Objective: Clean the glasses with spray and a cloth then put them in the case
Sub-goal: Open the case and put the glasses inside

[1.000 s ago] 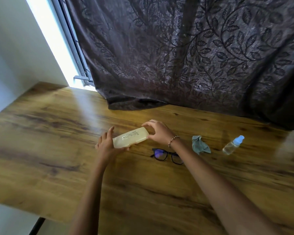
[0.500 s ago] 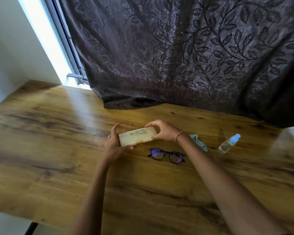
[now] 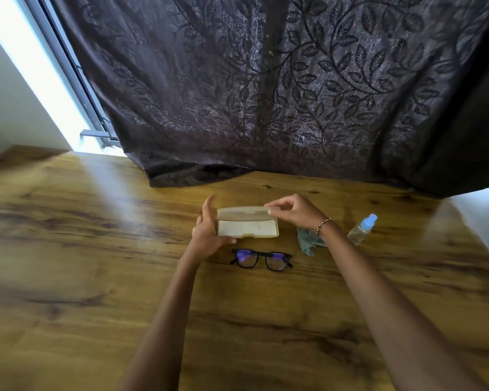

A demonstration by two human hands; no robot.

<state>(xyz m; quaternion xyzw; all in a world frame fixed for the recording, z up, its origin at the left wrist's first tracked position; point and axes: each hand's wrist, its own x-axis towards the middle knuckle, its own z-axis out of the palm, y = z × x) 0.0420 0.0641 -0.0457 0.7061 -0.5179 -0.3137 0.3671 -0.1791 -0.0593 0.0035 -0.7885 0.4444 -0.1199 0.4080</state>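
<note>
A cream glasses case [image 3: 247,225] is held just above the wooden table [image 3: 96,263], its lid lifted and its pale inside showing. My left hand [image 3: 208,232] grips the case's left end from below. My right hand [image 3: 292,211] pinches the raised lid at its right edge. Black-framed glasses [image 3: 261,258] lie folded out on the table just in front of the case. A grey-green cloth [image 3: 308,244] lies crumpled to the right, partly behind my right wrist. A small clear spray bottle [image 3: 362,230] with a blue cap lies beyond it.
A dark leaf-patterned curtain [image 3: 266,94] hangs along the table's far edge, its hem resting on the wood. A bright window strip [image 3: 40,71] and white wall are at the far left. The table's right edge runs near the bottle.
The case was closed a second ago; now its lid is lifted, raised by my right hand. The case sits more level and a little farther right.
</note>
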